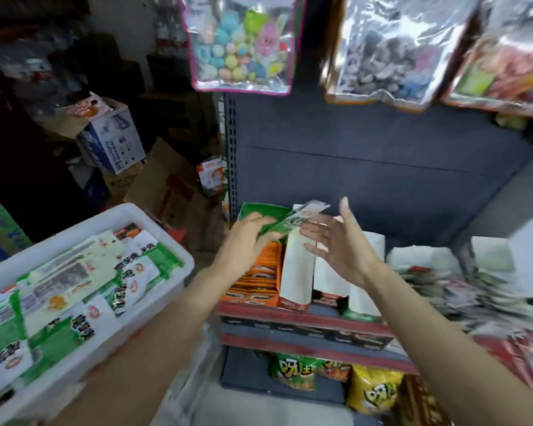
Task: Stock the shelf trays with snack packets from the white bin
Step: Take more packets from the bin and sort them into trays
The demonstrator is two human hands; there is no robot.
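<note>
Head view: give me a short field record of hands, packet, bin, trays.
left hand: fingers on the green-and-white snack packet, over the green cardboard tray
right hand: open, fingers spread, beside the packet
white plastic bin: at left, holds many green-and-white packets
orange cardboard tray: on the shelf, filled with orange packets
white tray dividers: upright, right of the orange tray

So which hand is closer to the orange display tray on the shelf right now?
Left. The left hand hovers right above the orange tray, holding a green packet over its back end. The right hand is open farther right, in front of the white upright boxes.
</note>
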